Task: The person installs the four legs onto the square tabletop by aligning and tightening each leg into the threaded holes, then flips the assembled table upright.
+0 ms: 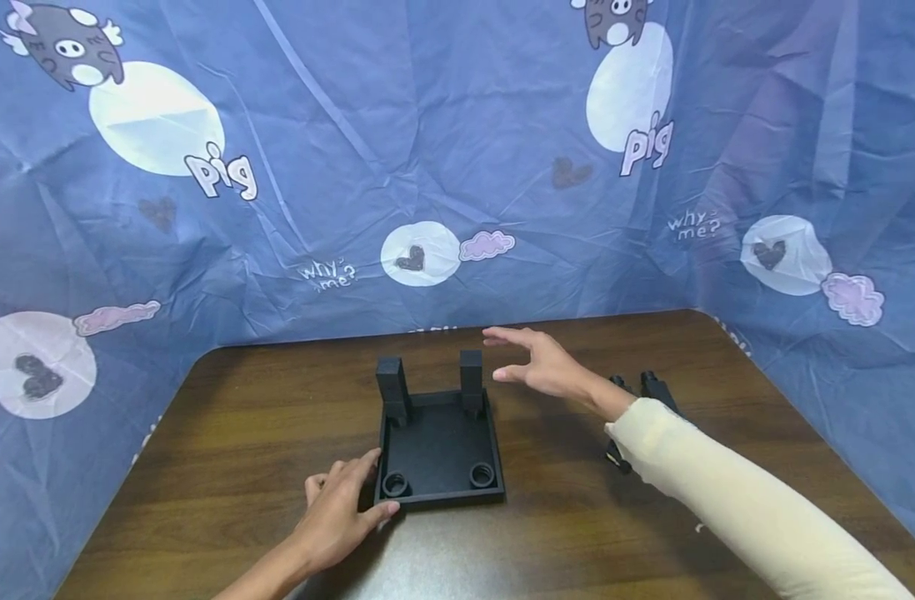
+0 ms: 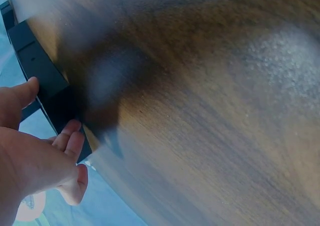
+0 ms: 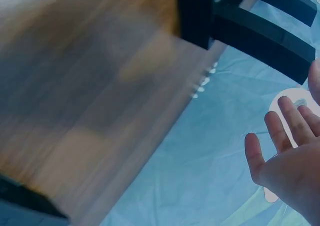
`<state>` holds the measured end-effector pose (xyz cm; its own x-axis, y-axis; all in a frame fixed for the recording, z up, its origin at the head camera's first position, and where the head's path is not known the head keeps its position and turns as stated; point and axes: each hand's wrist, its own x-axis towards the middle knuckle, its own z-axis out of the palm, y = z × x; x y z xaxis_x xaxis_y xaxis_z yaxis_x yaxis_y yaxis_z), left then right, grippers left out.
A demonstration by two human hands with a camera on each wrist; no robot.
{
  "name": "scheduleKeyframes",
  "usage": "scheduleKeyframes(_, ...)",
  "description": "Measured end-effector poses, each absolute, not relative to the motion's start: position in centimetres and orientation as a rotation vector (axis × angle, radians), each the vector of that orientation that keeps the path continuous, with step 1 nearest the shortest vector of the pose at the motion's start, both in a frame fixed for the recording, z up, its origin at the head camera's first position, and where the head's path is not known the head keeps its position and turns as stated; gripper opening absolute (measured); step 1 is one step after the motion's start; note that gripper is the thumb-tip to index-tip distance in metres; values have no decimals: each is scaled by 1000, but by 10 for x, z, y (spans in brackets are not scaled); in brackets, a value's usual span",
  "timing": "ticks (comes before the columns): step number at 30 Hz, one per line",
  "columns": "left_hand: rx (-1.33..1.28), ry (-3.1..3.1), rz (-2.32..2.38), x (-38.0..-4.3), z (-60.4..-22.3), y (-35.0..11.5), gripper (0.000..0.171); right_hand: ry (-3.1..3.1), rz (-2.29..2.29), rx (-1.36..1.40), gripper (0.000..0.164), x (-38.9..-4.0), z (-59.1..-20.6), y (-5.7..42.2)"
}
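A black square tray-like base [image 1: 438,446] with a raised rim sits on the table. Two upright posts rise from its back corners, a left post [image 1: 392,387] and a right post [image 1: 471,379]; round sockets [image 1: 482,476] mark its front corners. My left hand [image 1: 337,512] grips the base's front left corner, thumb at the front edge and fingers along the left side. In the left wrist view the same hand [image 2: 40,151] has thumb and fingers on the black base [image 2: 42,75]. My right hand [image 1: 543,364] hovers beside the right post's top, fingers spread and holding nothing.
Black parts [image 1: 656,390] lie on the right side of the table [image 1: 277,417], partly hidden behind my right forearm and its cream sleeve [image 1: 727,492]. A blue printed cloth [image 1: 427,150] hangs behind and at both sides of the table.
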<state>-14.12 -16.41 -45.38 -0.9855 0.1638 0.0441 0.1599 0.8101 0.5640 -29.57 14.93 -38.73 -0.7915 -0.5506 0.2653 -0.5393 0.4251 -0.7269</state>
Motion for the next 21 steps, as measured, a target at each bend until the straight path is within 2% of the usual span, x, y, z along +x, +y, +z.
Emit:
scheduleKeyframes(13,278,2989,940,-141,-455,-165,72,2746,-1209,-873,43,-274,-394,200)
scheduleKeyframes(21,268,2984,938,-141,-454,-165,73,2769,-1134,-844,45,-267,-401,223)
